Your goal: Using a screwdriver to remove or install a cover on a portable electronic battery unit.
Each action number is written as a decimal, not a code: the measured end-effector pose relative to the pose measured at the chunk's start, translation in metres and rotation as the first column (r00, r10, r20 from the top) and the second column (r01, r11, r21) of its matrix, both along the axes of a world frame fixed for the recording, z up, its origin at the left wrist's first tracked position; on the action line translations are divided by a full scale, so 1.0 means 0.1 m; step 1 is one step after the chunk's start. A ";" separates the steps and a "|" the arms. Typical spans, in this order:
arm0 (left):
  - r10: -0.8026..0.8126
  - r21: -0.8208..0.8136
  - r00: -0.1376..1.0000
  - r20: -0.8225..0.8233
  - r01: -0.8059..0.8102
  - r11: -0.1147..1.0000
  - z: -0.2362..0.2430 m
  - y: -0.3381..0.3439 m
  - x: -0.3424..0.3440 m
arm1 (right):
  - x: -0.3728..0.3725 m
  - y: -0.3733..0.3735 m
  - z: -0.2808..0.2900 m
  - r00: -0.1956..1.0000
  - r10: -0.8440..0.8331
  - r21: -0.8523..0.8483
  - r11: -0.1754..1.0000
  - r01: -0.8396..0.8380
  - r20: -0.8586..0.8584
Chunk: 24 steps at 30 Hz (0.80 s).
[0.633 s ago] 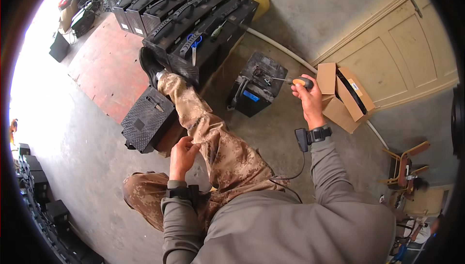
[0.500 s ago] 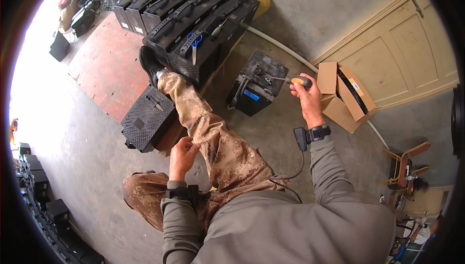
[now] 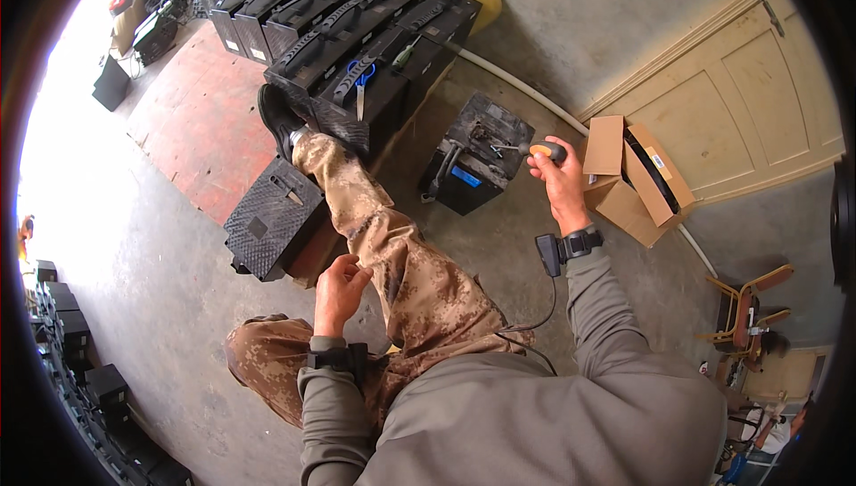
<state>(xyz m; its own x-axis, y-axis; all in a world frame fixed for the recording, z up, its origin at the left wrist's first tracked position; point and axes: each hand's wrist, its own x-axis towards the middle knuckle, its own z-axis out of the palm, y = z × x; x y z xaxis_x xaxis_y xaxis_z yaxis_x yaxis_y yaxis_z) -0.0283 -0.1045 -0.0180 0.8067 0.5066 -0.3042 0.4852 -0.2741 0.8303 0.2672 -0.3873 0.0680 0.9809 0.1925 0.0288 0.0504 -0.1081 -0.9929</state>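
Observation:
A screwdriver with a black and orange handle (image 3: 547, 152) is gripped in my right hand (image 3: 562, 181), its shaft aimed left over a black box (image 3: 490, 122). Small metal pieces lie on top of that box, and a blue label marks its side; whether the tip touches anything, I cannot tell. My left hand (image 3: 339, 296) hovers beside my camouflage-trousered leg, fingers curled and pressed together; what they hold, if anything, is hidden. Left of the leg sits a black textured case (image 3: 272, 218) with a small tool lying on it.
Rows of black cases with handles (image 3: 330, 27) stand at the far side, blue-handled scissors (image 3: 360, 80) on one. An open cardboard box (image 3: 637, 178) lies right, by a cream door (image 3: 740, 85). A chair (image 3: 744, 312) is at far right. More black boxes (image 3: 105, 385) line the left.
My right hand has turned slightly and shifted a little left, with the screwdriver handle tilting and its shaft moving over the black box. The left hand has barely moved.

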 end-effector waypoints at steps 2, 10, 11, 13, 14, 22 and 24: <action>0.002 -0.008 1.000 -0.002 -0.002 1.000 0.01 0.00 0.00 | 0.00 0.03 0.02 1.000 0.000 0.003 1.000 0.000 -0.005; -0.016 -0.011 1.000 0.015 0.016 1.000 0.04 0.00 0.01 | -0.01 0.05 0.06 1.000 0.008 0.023 1.000 -0.008 0.024; -0.013 -0.016 1.000 0.013 0.014 1.000 0.05 0.00 0.01 | -0.02 0.06 0.07 1.000 0.009 0.023 1.000 -0.009 0.023; -0.009 -0.022 1.000 0.012 0.009 1.000 0.06 -0.01 0.02 | -0.03 0.05 0.09 1.000 -0.005 0.036 0.999 0.004 0.021; -0.008 -0.029 1.000 0.012 0.009 1.000 0.06 -0.02 0.02 | -0.02 0.05 0.10 1.000 -0.003 0.036 0.999 0.002 0.021; 0.011 -0.021 1.000 0.010 -0.011 1.000 0.07 -0.03 -0.01 | -0.04 0.30 0.28 0.994 0.109 0.130 0.985 -0.113 0.031; 0.005 -0.024 1.000 -0.005 -0.005 1.000 0.06 -0.03 -0.01 | -0.10 0.50 0.31 0.983 0.181 0.171 0.969 -0.180 0.012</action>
